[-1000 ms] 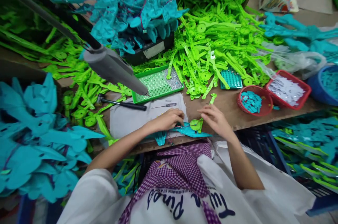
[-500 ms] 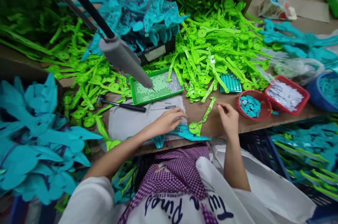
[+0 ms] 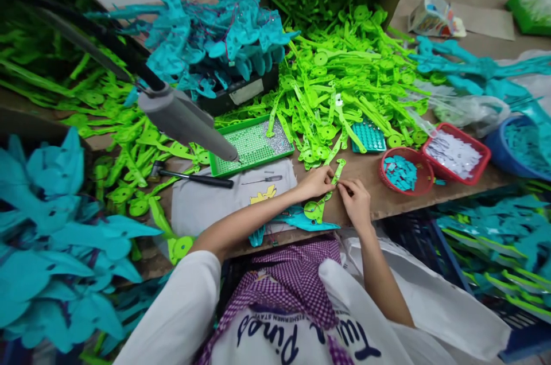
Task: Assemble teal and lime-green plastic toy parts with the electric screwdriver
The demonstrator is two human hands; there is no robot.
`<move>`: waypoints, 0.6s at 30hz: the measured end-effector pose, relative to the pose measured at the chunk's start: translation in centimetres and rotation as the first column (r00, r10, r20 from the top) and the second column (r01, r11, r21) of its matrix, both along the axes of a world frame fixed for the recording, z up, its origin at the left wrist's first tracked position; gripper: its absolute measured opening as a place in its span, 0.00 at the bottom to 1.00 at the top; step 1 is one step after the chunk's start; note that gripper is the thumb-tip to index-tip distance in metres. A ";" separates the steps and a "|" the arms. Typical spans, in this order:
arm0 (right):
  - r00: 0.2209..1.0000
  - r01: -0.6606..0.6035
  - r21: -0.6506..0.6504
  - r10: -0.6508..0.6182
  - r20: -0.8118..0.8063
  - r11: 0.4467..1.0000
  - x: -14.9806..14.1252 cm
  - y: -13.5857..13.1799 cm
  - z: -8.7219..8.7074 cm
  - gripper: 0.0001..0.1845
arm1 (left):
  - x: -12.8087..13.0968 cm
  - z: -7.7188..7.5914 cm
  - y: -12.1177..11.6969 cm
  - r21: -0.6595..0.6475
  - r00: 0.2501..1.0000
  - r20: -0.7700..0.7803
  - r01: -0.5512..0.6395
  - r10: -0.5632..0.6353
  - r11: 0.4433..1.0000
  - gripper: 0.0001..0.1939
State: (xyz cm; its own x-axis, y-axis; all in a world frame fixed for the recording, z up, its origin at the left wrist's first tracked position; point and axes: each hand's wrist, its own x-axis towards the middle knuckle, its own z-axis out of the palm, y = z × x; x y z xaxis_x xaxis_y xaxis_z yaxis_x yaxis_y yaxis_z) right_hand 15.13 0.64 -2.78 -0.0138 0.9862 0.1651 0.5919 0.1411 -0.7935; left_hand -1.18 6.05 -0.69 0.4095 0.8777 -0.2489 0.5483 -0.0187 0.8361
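Observation:
A long lime-green plastic arm with a round disc end lies across a turquoise plastic piece at the front of the bench. My left hand has its fingers pinched on the middle of the green arm, covering part of it. From the other side my right hand meets it with thumb and finger pressed together at the arm's edge; whatever lies between those fingertips is too small to make out. Left of my hands, a thin screwdriver rests on a grey cloth.
An electric screwdriver hangs over a green tray of screws. A hammer lies to its left. At right stand a red bowl of turquoise bits and a red basket of white pieces. Green arms are heaped behind.
My left hand has moved right and away from my body, from the turquoise piece to the green arm. My right hand has come slightly left and down to the same arm.

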 end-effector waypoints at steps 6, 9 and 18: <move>0.993 -0.116 -0.070 0.117 0.022 0.991 1.0 0.4 1.2 0.15 | 0.2 0.1 -0.3 0.017 0.999 -0.008 -0.052 0.052 0.998 0.13; 0.994 -0.105 -0.026 0.106 0.013 0.994 1.2 1.6 4.0 0.16 | 0.1 0.1 -0.3 0.019 0.998 0.006 -0.058 0.058 0.998 0.13; 0.919 0.315 0.111 -0.332 0.212 0.943 10.7 18.7 9.0 0.07 | -0.1 -0.8 -0.2 0.014 0.997 0.054 -0.060 0.059 0.998 0.13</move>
State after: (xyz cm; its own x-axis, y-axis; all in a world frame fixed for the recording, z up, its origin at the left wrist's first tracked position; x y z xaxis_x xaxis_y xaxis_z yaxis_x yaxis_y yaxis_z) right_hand 25.88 19.30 6.22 0.2589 0.9284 0.2664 0.7763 -0.0359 -0.6293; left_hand -1.29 5.89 -1.48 0.3687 0.9047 -0.2136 0.5030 -0.0010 0.8643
